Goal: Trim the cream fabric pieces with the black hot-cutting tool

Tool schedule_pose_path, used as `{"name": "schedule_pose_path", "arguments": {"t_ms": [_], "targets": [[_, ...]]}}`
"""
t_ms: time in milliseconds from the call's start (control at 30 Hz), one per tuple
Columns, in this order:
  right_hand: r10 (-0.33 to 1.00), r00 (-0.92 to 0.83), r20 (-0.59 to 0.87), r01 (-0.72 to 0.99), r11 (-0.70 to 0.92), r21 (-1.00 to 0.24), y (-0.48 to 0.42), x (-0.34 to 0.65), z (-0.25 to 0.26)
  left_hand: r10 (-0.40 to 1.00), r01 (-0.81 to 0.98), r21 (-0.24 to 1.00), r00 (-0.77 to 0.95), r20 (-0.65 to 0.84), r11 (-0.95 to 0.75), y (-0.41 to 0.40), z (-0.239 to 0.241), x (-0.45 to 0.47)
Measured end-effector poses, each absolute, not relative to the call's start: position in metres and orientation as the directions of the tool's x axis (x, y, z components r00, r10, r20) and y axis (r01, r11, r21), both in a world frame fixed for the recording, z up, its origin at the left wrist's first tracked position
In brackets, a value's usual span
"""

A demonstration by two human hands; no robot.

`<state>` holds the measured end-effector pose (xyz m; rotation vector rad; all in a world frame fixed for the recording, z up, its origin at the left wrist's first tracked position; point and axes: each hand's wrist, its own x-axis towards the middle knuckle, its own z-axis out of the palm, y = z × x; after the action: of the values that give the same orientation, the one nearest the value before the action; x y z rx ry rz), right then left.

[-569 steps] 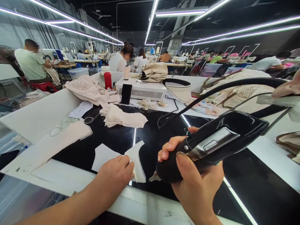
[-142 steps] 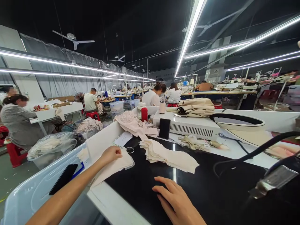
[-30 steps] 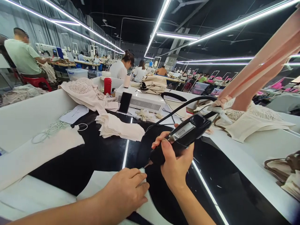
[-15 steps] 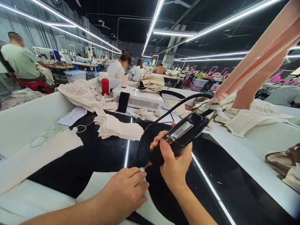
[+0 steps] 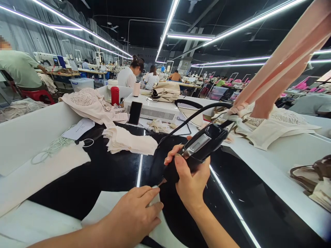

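My right hand (image 5: 192, 175) is wrapped round a black corded electric cutter (image 5: 204, 143) with a silver plate on its side. The tool tilts down to the left, and its narrow tip (image 5: 162, 182) comes close to the fingertips of my left hand. My left hand (image 5: 137, 212) is closed, its fingers pinching the edge of a pale cloth piece (image 5: 99, 205) that lies on the black tabletop. My wrist and fingers cover part of that cloth. A pink cloth strip (image 5: 281, 65) is tied at the tool's back end and runs up to the right.
A stack of cut pale pieces (image 5: 131, 141) lies ahead, near a phone (image 5: 134, 113) and a red flask (image 5: 114, 95). A long pale cloth (image 5: 51, 172) is on the left. The tool's black cable (image 5: 181, 125) arches over the table. Lace garments (image 5: 85, 100) lie beyond; co-workers sit farther off.
The view has shifted very slightly. Both hands keep nearly the same position, with the tool tip still beside my left fingertips. The seated person at far left has leaned a little leftward.
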<state>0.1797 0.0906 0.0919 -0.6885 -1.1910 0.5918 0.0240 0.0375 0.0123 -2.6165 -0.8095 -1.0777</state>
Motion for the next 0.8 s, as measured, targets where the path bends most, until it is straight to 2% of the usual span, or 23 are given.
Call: {"name": "schedule_pose_path", "arguments": {"t_ms": [300, 467, 800], "targets": [[0.734, 0.268, 0.624, -0.041, 0.656, -0.753, 0.091, 0.18, 0.09, 0.416, 0.548, 0.014, 0.618, 0.667, -0.836, 0.038, 0.008, 0.022], [0.739, 0.276, 0.615, -0.035, 0.647, -0.762, 0.091, 0.18, 0.093, 0.439, 0.546, -0.002, 0.675, 0.593, -0.838, 0.039, 0.006, 0.021], [0.745, 0.292, 0.6, -0.056, 0.64, -0.767, 0.088, 0.179, 0.094, 0.422, 0.551, 0.022, 0.611, 0.67, -0.834, 0.04, 0.003, 0.023]]}}
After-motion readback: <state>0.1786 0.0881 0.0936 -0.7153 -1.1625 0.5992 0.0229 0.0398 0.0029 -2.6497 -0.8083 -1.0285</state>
